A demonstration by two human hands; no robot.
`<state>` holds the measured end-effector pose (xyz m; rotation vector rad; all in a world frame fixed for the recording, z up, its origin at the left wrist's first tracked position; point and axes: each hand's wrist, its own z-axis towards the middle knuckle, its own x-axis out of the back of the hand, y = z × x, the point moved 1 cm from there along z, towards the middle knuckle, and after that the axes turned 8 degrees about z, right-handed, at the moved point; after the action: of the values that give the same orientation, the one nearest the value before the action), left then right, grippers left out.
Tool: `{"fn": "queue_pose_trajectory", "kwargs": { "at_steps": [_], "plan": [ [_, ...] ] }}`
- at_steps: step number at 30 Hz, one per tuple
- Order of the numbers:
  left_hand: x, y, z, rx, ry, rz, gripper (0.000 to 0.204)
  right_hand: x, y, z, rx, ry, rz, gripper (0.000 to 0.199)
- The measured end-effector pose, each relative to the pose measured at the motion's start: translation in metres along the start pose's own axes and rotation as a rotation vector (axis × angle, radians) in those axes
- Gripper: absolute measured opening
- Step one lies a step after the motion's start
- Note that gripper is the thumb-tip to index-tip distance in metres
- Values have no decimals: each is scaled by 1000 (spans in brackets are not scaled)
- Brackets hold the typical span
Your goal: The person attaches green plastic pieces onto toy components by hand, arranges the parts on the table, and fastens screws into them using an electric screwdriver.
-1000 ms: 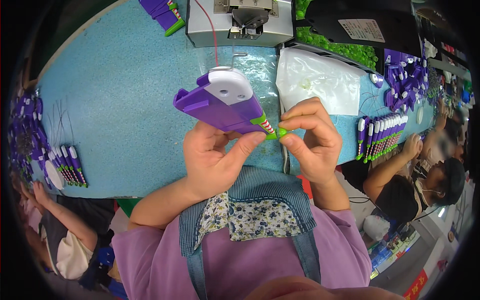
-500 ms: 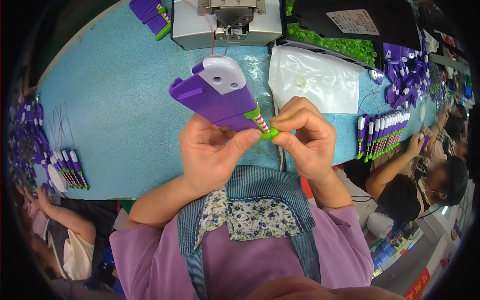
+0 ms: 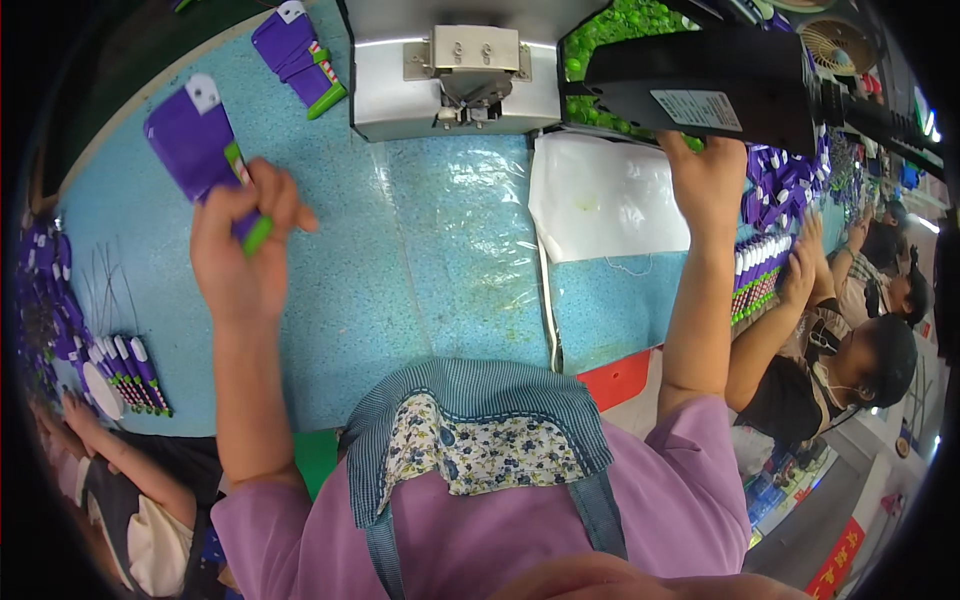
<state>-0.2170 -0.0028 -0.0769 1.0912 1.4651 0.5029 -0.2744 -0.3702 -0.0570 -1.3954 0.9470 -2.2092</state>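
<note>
My left hand [image 3: 240, 235] is closed on a flat purple plastic toy piece [image 3: 190, 140] at the left of the table. The piece has a white end with small holes and a green tip that shows below my fingers. At the upper right, my right hand [image 3: 708, 185] reaches to the bin of small green plastic caps [image 3: 625, 35]. Its fingertips are hidden under a black box-shaped device [image 3: 700, 80], so what they hold does not show. Near the table's far left, more purple pieces [image 3: 300, 65] with green ends lie in a small stack.
A metal-fronted machine [image 3: 470, 85] stands at the far middle. A white plastic sheet [image 3: 605, 195] lies beside it. Rows of finished-looking purple pieces [image 3: 758, 270] stand at right, others [image 3: 130, 370] at left. Co-workers [image 3: 850, 350] sit on both sides.
My hands have parted. The left carried the purple piece away to the upper left; the right let go of its green tip and moved to the bin of green caps.
</note>
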Motion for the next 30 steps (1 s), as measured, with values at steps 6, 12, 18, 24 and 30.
{"fn": "queue_pose_trajectory", "kwargs": {
  "at_steps": [6,12,18,24,30],
  "plan": [
    [-7,15,72,-121,364,1450,24,-12,32,29,375,-92,-429,21],
    [-12,7,81,-279,446,1643,40,-13,21,31,323,-87,-285,21],
    [-16,5,36,-101,313,448,30,8,6,14,64,94,194,21],
    [-46,-37,-72,-15,95,209,24,-1,-59,-64,-63,-194,647,24],
    [-73,-51,-81,197,-189,319,23,-36,-102,-101,270,-341,620,35]
  ]
}}
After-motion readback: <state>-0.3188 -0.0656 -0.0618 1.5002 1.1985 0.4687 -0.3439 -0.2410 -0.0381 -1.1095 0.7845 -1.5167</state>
